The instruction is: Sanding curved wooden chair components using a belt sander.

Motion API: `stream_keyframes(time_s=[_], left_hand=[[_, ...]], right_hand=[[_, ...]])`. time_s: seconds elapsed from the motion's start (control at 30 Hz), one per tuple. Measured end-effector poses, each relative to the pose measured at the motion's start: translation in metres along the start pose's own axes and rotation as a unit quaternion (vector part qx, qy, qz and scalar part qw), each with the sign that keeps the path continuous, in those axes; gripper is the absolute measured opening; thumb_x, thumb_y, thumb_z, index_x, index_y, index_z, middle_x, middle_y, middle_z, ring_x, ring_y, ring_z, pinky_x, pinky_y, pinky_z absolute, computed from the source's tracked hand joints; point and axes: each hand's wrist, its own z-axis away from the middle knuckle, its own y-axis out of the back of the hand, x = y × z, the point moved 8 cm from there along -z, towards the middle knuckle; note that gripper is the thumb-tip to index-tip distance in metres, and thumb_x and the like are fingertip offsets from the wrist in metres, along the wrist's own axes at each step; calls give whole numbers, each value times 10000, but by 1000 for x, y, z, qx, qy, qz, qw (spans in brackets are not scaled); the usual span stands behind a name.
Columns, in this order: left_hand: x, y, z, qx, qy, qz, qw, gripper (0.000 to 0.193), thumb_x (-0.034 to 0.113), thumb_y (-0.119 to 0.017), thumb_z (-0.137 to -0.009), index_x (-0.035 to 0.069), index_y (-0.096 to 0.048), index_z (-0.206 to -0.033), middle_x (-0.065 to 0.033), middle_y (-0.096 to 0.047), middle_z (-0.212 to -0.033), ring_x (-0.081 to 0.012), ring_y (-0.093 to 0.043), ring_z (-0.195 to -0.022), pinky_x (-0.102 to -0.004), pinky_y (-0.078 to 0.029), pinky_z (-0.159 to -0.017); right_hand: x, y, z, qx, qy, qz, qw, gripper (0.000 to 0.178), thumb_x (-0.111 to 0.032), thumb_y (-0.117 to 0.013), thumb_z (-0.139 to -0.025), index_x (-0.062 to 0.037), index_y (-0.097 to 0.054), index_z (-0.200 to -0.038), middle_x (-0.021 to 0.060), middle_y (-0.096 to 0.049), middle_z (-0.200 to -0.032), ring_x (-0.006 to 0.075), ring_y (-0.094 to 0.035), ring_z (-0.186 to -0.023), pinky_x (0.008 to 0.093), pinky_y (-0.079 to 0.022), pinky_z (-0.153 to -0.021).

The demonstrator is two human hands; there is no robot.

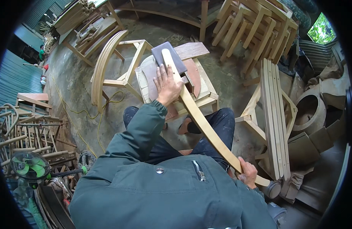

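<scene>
A long, curved strip of pale wood (206, 128) runs slantwise from the stool in front of me to my right side. My right hand (247, 173) is closed around it close to its near end. Toward the far end, my left hand (168, 86) lies against the strip's left side with its fingers stretched out over a grey rectangular pad (159, 51). The strip's rounded tip rests over this pad. Beneath the pad, a small block is partly hidden. Flat brown and reddish sheets (199, 78) cover the wooden stool frame (208, 93).
Left of the stool stand a wooden frame (136, 57) and stacked curved strips (107, 68). More long strips (273, 122) lean across another frame at right. Stacked wooden frames (256, 26) stand far right. A yellow cord (80, 111) crosses the floor; a green fan (30, 168) is at left.
</scene>
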Motion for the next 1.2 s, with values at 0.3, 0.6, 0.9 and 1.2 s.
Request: stream_keyframes(time_s=[0.3,0.6,0.9,1.2], left_hand=[[-9,-26,-36,-54,1,-103,993,868,459,-451,-958,-36,-207,-1629,-259,-153,-1709,-436,-26,-1606,-703,-32,-1232],[-77,-12,-172,-67,42,-130,988,890,477,-437,-943,-1,-172,-1645,-263,-135,-1715,-434,-59,-1604,-667,-52,-1250],[-48,-22,-109,-42,-9,-178,983,878,464,-443,-969,-44,-176,-1633,-311,-131,-1698,-474,-58,-1593,-693,-37,-1236],[-49,-26,-96,-48,22,-113,992,889,462,-458,-960,-32,-168,-1640,-300,-135,-1703,-441,-48,-1604,-672,-39,-1245]], right_hand=[[16,6,-29,-58,-24,58,996,638,-24,-731,-694,-154,-670,-1316,70,-556,-749,284,-580,-692,420,-405,-622],[3,-43,-153,-88,-21,19,996,787,-12,-777,-676,-164,-595,-1426,110,-565,-809,326,-611,-768,443,-455,-681],[16,-34,-90,-105,-27,0,994,785,-73,-787,-682,-171,-598,-1437,82,-579,-831,296,-614,-779,420,-442,-673],[10,-25,-77,-105,-60,-4,993,811,-30,-771,-648,-184,-616,-1428,88,-599,-889,315,-621,-824,431,-469,-719]])
